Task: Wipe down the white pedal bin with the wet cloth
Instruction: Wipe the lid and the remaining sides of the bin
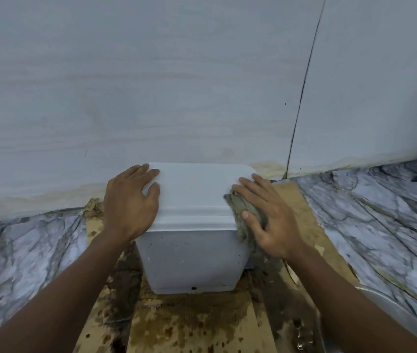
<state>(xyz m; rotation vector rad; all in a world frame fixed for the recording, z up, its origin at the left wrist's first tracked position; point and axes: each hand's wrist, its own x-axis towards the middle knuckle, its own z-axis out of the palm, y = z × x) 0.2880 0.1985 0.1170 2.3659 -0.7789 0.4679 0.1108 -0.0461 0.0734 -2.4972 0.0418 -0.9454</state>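
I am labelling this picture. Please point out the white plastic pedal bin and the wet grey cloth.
White plastic pedal bin [197, 189]: head view, bare middle of its lid.
Wet grey cloth [235, 202]: head view, edge beside the right hand.

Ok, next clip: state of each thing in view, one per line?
pedal bin: upright, lid shut, standing on the cardboard.
cloth: dirty, pressed against the bin's right edge.
right hand: flat on the cloth.
left hand: open, flat, bracing the lid.
cardboard: flat, stained.

The white plastic pedal bin [192, 250] stands on stained cardboard sheets [189, 324] against the pale wall [151, 85], with marbled floor tiles [380, 212] on both sides.
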